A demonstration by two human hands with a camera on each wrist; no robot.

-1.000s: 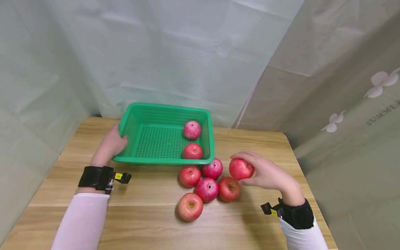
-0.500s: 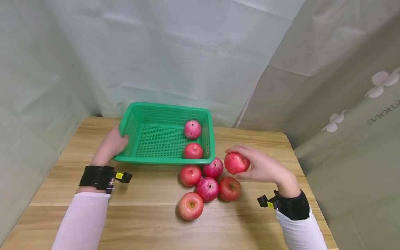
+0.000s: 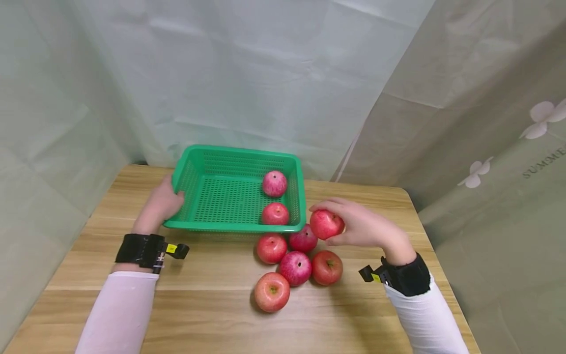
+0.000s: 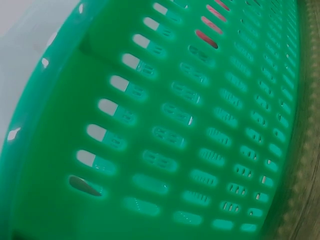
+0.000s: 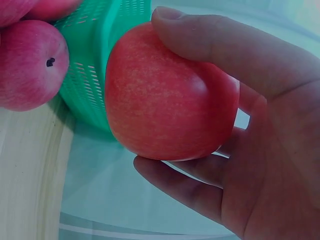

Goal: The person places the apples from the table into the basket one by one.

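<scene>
A green perforated plastic basket [image 3: 234, 228] stands on the table toward the back. My left hand [image 3: 160, 200] grips its left rim, the thumb over the edge; the left wrist view shows only the slotted green wall [image 4: 165, 130]. My right hand [image 3: 363, 225] holds a red apple [image 3: 326, 224] between thumb and fingers, just right of the basket's front right corner. In the right wrist view the fingers curl round that apple [image 5: 170, 95]. Inside the basket, at its right end, lie a pink striped apple [image 3: 274, 184] and a red apple [image 3: 275, 214].
Several apples lie in front of the basket's right corner, among them a dark pink apple [image 3: 303, 239], a red apple [image 3: 271, 248] and a striped apple [image 3: 295, 268]. A paler apple [image 3: 271, 292] lies nearest. A pale curtain [image 3: 265, 83] hangs behind the wooden table [image 3: 208, 305].
My right hand has carried its apple up and to the left, from above the loose apples to near the basket's corner. My left hand keeps its grip on the rim.
</scene>
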